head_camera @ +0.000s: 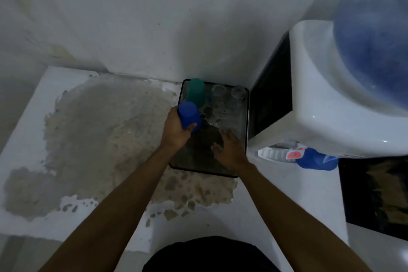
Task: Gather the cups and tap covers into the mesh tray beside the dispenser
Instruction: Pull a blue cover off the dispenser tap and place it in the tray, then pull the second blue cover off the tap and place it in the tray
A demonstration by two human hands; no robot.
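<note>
Mesh tray (244, 117) holding green cup (195, 93), left hand (176, 130) gripping blue cup (188, 117)

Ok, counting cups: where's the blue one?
In the left hand, the blue cup sits upside down at the mesh tray's left edge, nearer than the green cup.

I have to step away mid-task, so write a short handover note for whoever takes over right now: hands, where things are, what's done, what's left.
Left hand: gripping the blue plastic cup, upside down, over the left edge of the black mesh tray.
Right hand: open and empty, fingers spread over the tray's near half.
Done: the green plastic cup sits upside down in the far left corner; two clear glass cups stand along the far edge.
Left: set the blue cup down in the tray. The blue tap cover is still on the white water dispenser.
</note>
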